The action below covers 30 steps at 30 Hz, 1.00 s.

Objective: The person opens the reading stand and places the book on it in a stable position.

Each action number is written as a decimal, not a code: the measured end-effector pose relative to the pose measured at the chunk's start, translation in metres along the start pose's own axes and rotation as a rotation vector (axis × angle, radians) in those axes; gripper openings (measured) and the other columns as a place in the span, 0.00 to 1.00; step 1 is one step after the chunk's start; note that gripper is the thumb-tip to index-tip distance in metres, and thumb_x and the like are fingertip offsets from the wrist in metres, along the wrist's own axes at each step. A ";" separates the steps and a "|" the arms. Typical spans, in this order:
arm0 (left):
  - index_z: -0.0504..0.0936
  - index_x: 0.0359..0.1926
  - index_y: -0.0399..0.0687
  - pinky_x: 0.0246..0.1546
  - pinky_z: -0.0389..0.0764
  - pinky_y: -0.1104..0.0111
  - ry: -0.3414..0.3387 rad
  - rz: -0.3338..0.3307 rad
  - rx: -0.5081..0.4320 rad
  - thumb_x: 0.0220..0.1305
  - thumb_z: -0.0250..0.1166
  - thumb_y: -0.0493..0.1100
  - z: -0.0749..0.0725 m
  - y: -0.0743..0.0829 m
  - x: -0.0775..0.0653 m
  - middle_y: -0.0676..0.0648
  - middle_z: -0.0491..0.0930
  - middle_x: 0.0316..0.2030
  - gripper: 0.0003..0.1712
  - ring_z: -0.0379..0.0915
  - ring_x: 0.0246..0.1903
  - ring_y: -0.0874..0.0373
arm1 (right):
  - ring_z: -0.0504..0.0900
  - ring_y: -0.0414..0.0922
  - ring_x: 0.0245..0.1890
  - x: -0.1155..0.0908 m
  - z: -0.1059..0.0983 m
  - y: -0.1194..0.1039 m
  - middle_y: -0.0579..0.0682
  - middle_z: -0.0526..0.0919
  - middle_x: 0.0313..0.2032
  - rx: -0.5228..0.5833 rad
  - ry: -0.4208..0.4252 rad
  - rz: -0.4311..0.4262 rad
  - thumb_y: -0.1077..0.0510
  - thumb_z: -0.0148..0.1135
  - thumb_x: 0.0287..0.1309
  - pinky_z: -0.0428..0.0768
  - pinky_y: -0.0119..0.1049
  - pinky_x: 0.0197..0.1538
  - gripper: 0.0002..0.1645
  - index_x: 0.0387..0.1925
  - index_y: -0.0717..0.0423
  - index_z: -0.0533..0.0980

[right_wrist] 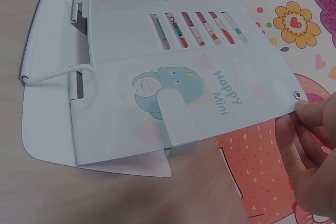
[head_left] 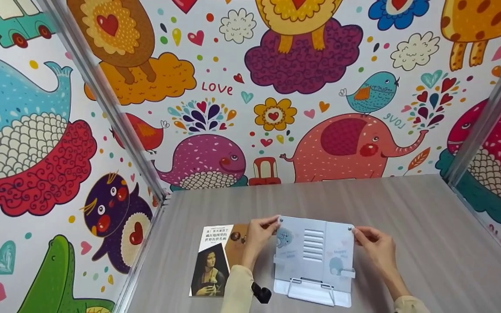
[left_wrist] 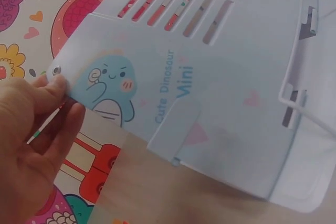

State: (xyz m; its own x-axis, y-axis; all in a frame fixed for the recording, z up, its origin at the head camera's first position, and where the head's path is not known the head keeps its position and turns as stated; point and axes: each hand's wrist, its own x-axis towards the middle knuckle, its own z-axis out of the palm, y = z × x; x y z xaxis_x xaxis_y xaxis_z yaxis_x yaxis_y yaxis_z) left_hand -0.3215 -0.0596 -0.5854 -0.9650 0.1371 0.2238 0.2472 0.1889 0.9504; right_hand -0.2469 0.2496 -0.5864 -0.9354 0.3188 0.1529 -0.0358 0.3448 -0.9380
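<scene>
A pale blue book stand [head_left: 313, 256] with dinosaur prints, slots and a white wire page holder [head_left: 311, 289] stands tilted back on the table. My left hand [head_left: 259, 237] pinches its upper left corner between thumb and fingers, beside a metal rivet. At the upper right corner my right hand [head_left: 376, 250] pinches the panel the same way. Both wrist views show the panel's printed front, with the left hand [left_wrist: 39, 124] and right hand [right_wrist: 310, 150] at its top corners. A white side clip [left_wrist: 176, 132] wraps each side edge.
A book [head_left: 210, 265] with a painted portrait on its cover lies left of the stand, partly behind my left forearm. A small black object [head_left: 261, 293] shows by the left sleeve. Printed walls with metal corner posts [head_left: 115, 104] enclose the wood-grain table [head_left: 429, 226].
</scene>
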 end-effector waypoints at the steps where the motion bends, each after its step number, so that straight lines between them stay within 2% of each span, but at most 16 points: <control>1: 0.82 0.47 0.47 0.33 0.82 0.69 0.006 -0.002 0.009 0.58 0.63 0.39 0.000 -0.002 0.000 0.45 0.84 0.37 0.15 0.79 0.30 0.56 | 0.82 0.49 0.33 0.001 0.000 0.000 0.54 0.82 0.35 0.002 0.001 -0.009 0.48 0.61 0.55 0.81 0.26 0.38 0.16 0.40 0.55 0.80; 4: 0.83 0.46 0.51 0.32 0.81 0.73 0.017 -0.006 0.017 0.57 0.63 0.41 -0.001 -0.004 0.000 0.48 0.84 0.36 0.14 0.79 0.29 0.60 | 0.82 0.49 0.33 0.004 0.000 0.000 0.54 0.82 0.34 0.008 0.003 -0.031 0.49 0.62 0.54 0.81 0.27 0.38 0.15 0.39 0.54 0.80; 7: 0.83 0.46 0.50 0.32 0.82 0.73 0.028 0.000 0.019 0.57 0.64 0.40 -0.001 -0.003 -0.001 0.48 0.85 0.36 0.14 0.80 0.29 0.59 | 0.82 0.50 0.33 0.007 0.000 0.000 0.54 0.83 0.33 0.006 0.003 -0.049 0.50 0.62 0.54 0.80 0.25 0.37 0.15 0.38 0.55 0.81; 9: 0.83 0.46 0.47 0.32 0.82 0.70 0.032 0.012 0.005 0.57 0.63 0.38 -0.001 -0.001 -0.003 0.46 0.85 0.36 0.14 0.80 0.30 0.56 | 0.82 0.51 0.33 0.009 0.001 0.000 0.54 0.83 0.34 -0.008 -0.003 -0.047 0.48 0.62 0.55 0.80 0.23 0.37 0.16 0.39 0.55 0.81; 15: 0.81 0.47 0.37 0.35 0.82 0.59 0.011 0.033 -0.025 0.58 0.61 0.34 -0.003 0.021 -0.016 0.38 0.83 0.37 0.15 0.79 0.32 0.42 | 0.82 0.50 0.34 0.012 0.002 0.000 0.54 0.83 0.35 -0.033 -0.001 -0.012 0.46 0.61 0.54 0.79 0.23 0.37 0.18 0.40 0.55 0.81; 22: 0.80 0.47 0.36 0.35 0.81 0.58 0.016 0.060 -0.038 0.58 0.61 0.34 -0.004 0.020 -0.019 0.37 0.83 0.36 0.14 0.79 0.32 0.42 | 0.82 0.49 0.33 0.015 0.005 0.001 0.53 0.83 0.34 -0.051 0.006 -0.005 0.46 0.61 0.54 0.79 0.23 0.37 0.18 0.39 0.53 0.81; 23: 0.80 0.47 0.35 0.36 0.81 0.56 0.015 0.043 -0.048 0.58 0.62 0.33 -0.004 0.024 -0.020 0.36 0.83 0.36 0.15 0.78 0.33 0.39 | 0.82 0.49 0.33 0.015 0.005 0.001 0.53 0.83 0.35 -0.056 0.006 -0.004 0.45 0.61 0.54 0.79 0.23 0.37 0.18 0.39 0.53 0.81; 30: 0.80 0.46 0.34 0.35 0.81 0.57 0.036 0.038 -0.058 0.57 0.62 0.33 -0.005 0.023 -0.020 0.36 0.83 0.37 0.15 0.79 0.33 0.39 | 0.82 0.50 0.33 0.018 0.006 -0.001 0.53 0.83 0.34 -0.049 -0.006 -0.011 0.46 0.62 0.54 0.80 0.24 0.37 0.17 0.39 0.54 0.81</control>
State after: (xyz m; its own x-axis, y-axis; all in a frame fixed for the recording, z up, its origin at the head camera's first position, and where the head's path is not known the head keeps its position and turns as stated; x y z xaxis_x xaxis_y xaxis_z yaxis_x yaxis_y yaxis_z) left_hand -0.2970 -0.0624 -0.5670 -0.9577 0.1079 0.2666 0.2793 0.1275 0.9517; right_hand -0.2659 0.2493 -0.5845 -0.9370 0.3100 0.1609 -0.0288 0.3907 -0.9201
